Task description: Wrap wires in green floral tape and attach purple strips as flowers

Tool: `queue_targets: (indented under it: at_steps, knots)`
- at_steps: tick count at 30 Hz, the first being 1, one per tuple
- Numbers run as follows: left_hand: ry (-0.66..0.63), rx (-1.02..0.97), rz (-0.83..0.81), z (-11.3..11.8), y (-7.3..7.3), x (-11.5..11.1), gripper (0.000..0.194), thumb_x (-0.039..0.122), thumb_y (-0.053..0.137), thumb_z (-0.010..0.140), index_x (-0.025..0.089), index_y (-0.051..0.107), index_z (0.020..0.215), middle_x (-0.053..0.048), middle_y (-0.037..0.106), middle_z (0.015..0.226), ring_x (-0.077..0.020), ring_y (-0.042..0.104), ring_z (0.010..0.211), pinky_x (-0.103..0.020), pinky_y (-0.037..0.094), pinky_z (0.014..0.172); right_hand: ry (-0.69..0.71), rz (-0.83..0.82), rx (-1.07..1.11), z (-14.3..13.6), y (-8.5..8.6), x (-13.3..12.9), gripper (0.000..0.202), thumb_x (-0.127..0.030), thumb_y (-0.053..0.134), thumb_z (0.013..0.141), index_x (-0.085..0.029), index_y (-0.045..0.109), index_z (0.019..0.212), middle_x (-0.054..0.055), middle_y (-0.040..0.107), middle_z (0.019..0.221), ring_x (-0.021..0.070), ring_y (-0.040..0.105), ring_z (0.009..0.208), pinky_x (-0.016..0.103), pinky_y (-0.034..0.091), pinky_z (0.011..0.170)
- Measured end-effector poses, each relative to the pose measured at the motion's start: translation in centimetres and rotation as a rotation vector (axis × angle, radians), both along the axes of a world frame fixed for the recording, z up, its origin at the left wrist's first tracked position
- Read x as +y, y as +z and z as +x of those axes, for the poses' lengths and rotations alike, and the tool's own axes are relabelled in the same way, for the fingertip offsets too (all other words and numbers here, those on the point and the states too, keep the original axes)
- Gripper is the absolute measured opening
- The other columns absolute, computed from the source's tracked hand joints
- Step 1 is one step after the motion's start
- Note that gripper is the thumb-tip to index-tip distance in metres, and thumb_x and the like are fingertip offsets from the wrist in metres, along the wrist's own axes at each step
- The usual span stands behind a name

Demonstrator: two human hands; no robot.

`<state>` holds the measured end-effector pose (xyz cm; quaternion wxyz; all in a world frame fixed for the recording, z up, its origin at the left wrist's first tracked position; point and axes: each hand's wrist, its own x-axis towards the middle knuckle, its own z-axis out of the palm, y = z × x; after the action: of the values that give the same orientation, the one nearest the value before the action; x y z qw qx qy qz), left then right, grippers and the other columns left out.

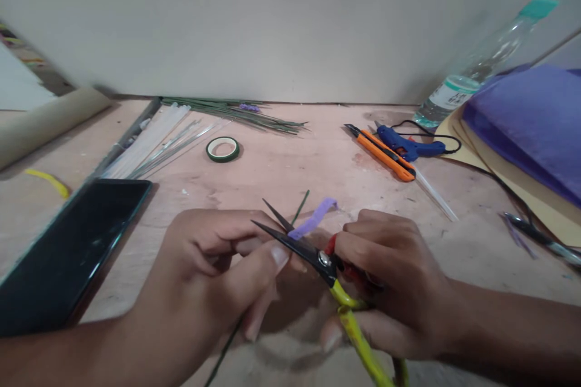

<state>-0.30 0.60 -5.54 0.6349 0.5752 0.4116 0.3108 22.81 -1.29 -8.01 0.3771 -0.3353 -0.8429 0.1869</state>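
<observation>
My right hand (394, 278) grips a pair of scissors (325, 260) with yellow and red handles. The dark blades are slightly parted and point left, over the fingertips of my left hand (222, 269). Between the thumb and fingers of that left hand is a thin green stem (223, 351), whose tip sticks out beyond the blades. A narrow purple strip (316, 217) rises behind the blades, its free end curling right. Where the strip meets the stem is hidden by the scissors and my fingers.
A black phone (82, 248) lies at left, near clear glue sticks (140, 139). Green tape (222, 149) and green stems (254, 116) lie behind. At right are an orange cutter (385, 156), a blue glue gun (408, 144), a bottle (472, 72) and purple sheets (531, 121).
</observation>
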Motion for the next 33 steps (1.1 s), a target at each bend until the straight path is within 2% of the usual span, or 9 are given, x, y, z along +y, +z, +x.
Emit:
queue_targets:
  at_steps: [6, 11, 16, 23, 28, 33]
  knots:
    - [0.075, 0.026, -0.005, 0.2, 0.05, 0.17, 0.033, 0.034, 0.07, 0.089, 0.019, 0.067, 0.06, 0.002, 0.058, 0.041, -0.0094, 0.044, 0.034, -0.018, 0.036, 0.035, 0.005, -0.025, -0.014, 0.09, 0.16, 0.0, 0.049, -0.061, 0.054, 0.106, -0.023, 0.043, 0.077, -0.007, 0.046, 0.06, 0.0101, 0.038, 0.052, 0.029, 0.028, 0.055]
    - [0.021, -0.015, -0.049, 0.03, 0.06, 0.07, 0.025, 0.033, 0.071, 0.09, 0.02, 0.074, 0.069, 0.004, 0.056, 0.042, -0.0082, 0.044, 0.036, -0.016, 0.036, 0.036, -0.002, -0.01, -0.001, -0.07, -0.01, 0.12, 0.051, -0.065, 0.054, 0.104, -0.023, 0.042, 0.077, -0.007, 0.046, 0.061, 0.0097, 0.04, 0.053, 0.028, 0.03, 0.057]
    - [0.096, 0.053, -0.076, -0.04, 0.02, -0.01, 0.031, 0.036, 0.071, 0.086, 0.017, 0.069, 0.062, 0.0, 0.059, 0.046, -0.0088, 0.045, 0.035, -0.017, 0.034, 0.036, 0.008, -0.029, -0.028, 0.17, -0.07, 0.13, 0.05, -0.061, 0.058, 0.105, -0.022, 0.043, 0.077, -0.009, 0.047, 0.061, 0.0079, 0.039, 0.053, 0.027, 0.03, 0.058]
    - [0.096, 0.059, -0.125, 0.31, -0.22, 0.04, 0.023, 0.034, 0.069, 0.084, 0.018, 0.074, 0.068, 0.001, 0.058, 0.045, -0.0092, 0.045, 0.036, -0.018, 0.036, 0.039, 0.037, -0.084, 0.001, 0.04, -0.15, 0.21, 0.053, -0.062, 0.062, 0.102, -0.022, 0.04, 0.075, -0.008, 0.048, 0.063, 0.0086, 0.042, 0.055, 0.027, 0.028, 0.058]
    - [0.172, 0.073, -0.17, 0.73, -0.08, 0.06, 0.016, 0.03, 0.071, 0.077, 0.017, 0.074, 0.068, -0.004, 0.068, 0.055, -0.0087, 0.046, 0.039, -0.019, 0.038, 0.042, 0.025, -0.145, -0.036, 0.18, -0.39, 0.1, 0.057, -0.062, 0.067, 0.099, -0.022, 0.038, 0.072, -0.009, 0.046, 0.061, 0.0078, 0.041, 0.054, 0.027, 0.027, 0.059]
    - [0.147, 0.084, -0.143, 0.87, 0.46, 0.21, 0.024, 0.032, 0.069, 0.076, 0.018, 0.068, 0.055, 0.0, 0.055, 0.037, -0.0097, 0.044, 0.034, -0.019, 0.036, 0.04, 0.036, -0.202, -0.063, 0.05, -0.2, 0.3, 0.056, -0.066, 0.061, 0.1, -0.022, 0.04, 0.072, -0.007, 0.048, 0.063, 0.0099, 0.041, 0.055, 0.028, 0.029, 0.06]
